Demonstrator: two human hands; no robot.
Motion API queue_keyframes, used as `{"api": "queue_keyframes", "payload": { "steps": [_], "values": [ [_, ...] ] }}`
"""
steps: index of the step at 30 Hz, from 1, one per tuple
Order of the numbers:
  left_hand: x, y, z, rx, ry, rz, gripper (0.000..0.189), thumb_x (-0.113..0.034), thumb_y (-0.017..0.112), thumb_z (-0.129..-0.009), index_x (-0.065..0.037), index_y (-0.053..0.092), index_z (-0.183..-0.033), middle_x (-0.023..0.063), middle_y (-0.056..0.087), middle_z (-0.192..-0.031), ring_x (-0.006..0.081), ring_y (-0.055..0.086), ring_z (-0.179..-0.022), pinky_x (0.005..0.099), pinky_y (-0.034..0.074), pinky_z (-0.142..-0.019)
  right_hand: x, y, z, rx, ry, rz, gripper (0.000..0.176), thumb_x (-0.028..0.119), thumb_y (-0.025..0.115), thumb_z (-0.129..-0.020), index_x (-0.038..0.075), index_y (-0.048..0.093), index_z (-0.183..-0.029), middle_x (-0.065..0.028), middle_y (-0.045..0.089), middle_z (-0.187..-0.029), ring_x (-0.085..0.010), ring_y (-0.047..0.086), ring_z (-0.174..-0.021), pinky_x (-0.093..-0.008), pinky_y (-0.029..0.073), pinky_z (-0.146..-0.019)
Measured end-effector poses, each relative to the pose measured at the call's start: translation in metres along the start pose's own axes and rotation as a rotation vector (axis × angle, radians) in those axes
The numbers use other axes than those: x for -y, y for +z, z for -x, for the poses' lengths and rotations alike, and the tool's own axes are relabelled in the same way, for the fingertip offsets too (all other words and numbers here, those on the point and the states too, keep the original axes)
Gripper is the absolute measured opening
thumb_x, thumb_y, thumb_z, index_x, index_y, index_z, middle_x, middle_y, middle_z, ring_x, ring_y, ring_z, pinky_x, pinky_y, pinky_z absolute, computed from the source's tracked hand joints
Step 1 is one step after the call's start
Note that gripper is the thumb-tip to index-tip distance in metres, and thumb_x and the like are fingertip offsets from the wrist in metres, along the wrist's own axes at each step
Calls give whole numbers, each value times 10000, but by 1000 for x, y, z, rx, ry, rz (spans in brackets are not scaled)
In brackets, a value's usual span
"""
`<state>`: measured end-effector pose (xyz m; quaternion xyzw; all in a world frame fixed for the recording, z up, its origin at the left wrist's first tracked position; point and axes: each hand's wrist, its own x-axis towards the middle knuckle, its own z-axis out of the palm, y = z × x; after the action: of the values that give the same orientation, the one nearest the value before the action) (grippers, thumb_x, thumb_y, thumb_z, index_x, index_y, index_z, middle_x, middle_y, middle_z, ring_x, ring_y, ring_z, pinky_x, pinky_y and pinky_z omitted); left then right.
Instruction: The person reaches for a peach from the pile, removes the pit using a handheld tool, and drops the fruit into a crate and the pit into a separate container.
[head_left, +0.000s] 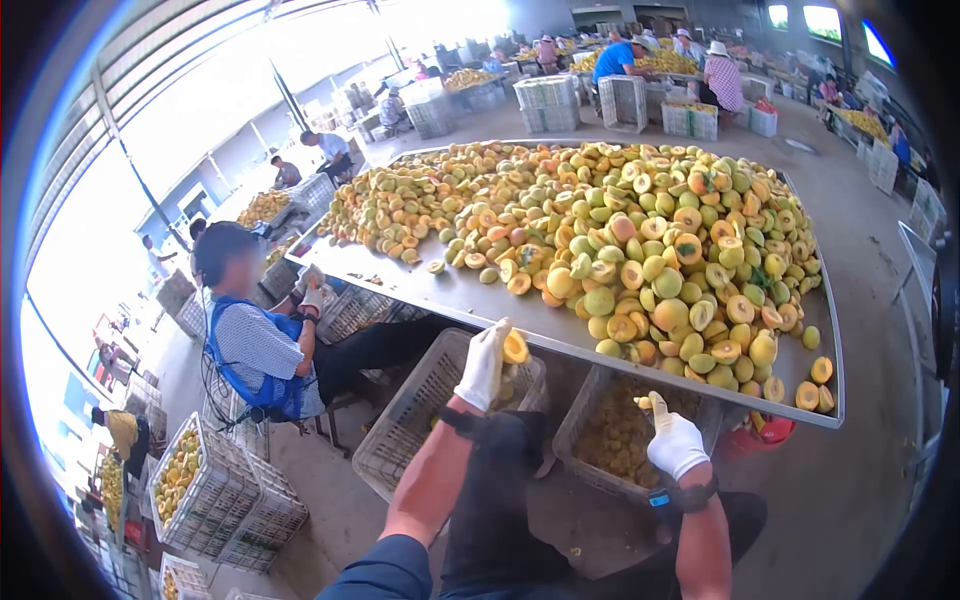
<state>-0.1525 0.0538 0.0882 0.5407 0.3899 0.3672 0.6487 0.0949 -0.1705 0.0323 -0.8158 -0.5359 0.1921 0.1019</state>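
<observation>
My left hand (pixel 484 368), in a white glove, pinches an apricot half (pixel 515 347) with its yellow cut face showing. It is above a grey plastic crate (pixel 402 432), near the edge of the metal table (pixel 450 309). My right hand (pixel 676 440), also gloved, is closed over a second crate (pixel 570 432) with brownish-yellow bits (pixel 620 440) inside. A small yellowish thing (pixel 643 402) shows at its fingertips; I cannot tell what it is. In front of both hands, a large heap of halved apricots (pixel 600 240) covers much of the table.
To my left sits a person with a blue apron (pixel 262 350). Stacked crates of fruit (pixel 215 490) stand at lower left. Under the table's right corner is a red container (pixel 760 432). Other people work at fruit tables farther back.
</observation>
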Motion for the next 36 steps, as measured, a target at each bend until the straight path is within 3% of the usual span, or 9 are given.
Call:
{"api": "queue_keyframes", "payload": {
  "steps": [2, 4, 6, 9, 17, 23, 30, 35, 36],
  "values": [
    [9, -29, -10, -176, 1, -525, 404, -424, 568, -954, -35, 676, -973, 114, 683, -710, 194, 623, -565, 311, 506, -523, 4, -6, 6, 14, -31, -21, 764, 50, 484, -819, 181, 271, -1542, -255, 664, -1040, -433, 642, -971, -495, 500, -856],
    [11, -37, 10, -461, 401, -1491, 360, -376, 627, -870, -37, 668, -982, 216, 675, -864, 375, 668, -790, 490, 534, -752, 7, -7, 8, -46, -49, -44, 756, 87, 513, -817, 189, 296, -1533, -262, 674, -1035, -442, 652, -961, -504, 515, -836],
    [-6, -17, 33, -467, 423, -1523, 298, -288, 639, -853, -45, 662, -1023, 195, 676, -935, 385, 656, -890, 468, 536, -788, -3, 9, 0, -154, -98, -42, 808, 49, 510, -815, 219, 231, -1553, -235, 670, -929, -433, 655, -845, -516, 515, -766],
    [18, 23, 45, -229, 698, -1051, 319, -253, 629, -857, -25, 628, -1079, 240, 651, -965, 400, 656, -837, 482, 545, -746, -2, 13, -1, -244, -207, -113, 765, -9, 509, -834, 192, 279, -1535, -252, 657, -921, -443, 633, -814, -526, 480, -736],
    [69, 129, 50, 360, 628, -898, 309, -275, 566, -954, -21, 572, -1131, 219, 650, -826, 416, 640, -770, 495, 500, -674, 12, -5, 12, -214, -379, -401, 707, -7, 558, -838, 116, 310, -1489, -286, 638, -861, -477, 623, -839, -525, 472, -725],
    [72, 135, 42, 420, 644, -1023, 240, -240, 549, -929, -19, 597, -849, 216, 629, -687, 437, 625, -701, 516, 489, -652, -4, -4, 16, -177, -315, -267, 644, 46, 618, -806, 13, 400, -1411, -293, 648, -885, -480, 627, -865, -507, 487, -718],
    [73, 146, 48, 441, 617, -1161, 170, -202, 572, -901, -52, 597, -824, 188, 638, -695, 400, 640, -676, 492, 492, -603, -4, -5, 17, -90, -152, 16, 560, 75, 529, -845, -1, 426, -1390, -271, 675, -916, -454, 647, -870, -536, 505, -749],
    [95, 159, 26, 9, 878, -452, 83, -101, 597, -927, -48, 662, -925, 159, 658, -738, 284, 634, -543, 380, 488, -529, -3, -14, 17, 60, -28, 96, 407, 188, 454, -926, -4, 545, -1273, -249, 695, -971, -421, 670, -912, -513, 529, -792],
    [73, 157, 36, 125, 370, -318, 133, -99, 562, -981, -22, 669, -957, 103, 649, -719, 159, 615, -528, 317, 476, -519, -5, -12, 17, 51, -39, 92, 395, 196, 445, -936, -7, 555, -1256, -241, 698, -984, -413, 675, -921, -503, 534, -796]
  ]
}}
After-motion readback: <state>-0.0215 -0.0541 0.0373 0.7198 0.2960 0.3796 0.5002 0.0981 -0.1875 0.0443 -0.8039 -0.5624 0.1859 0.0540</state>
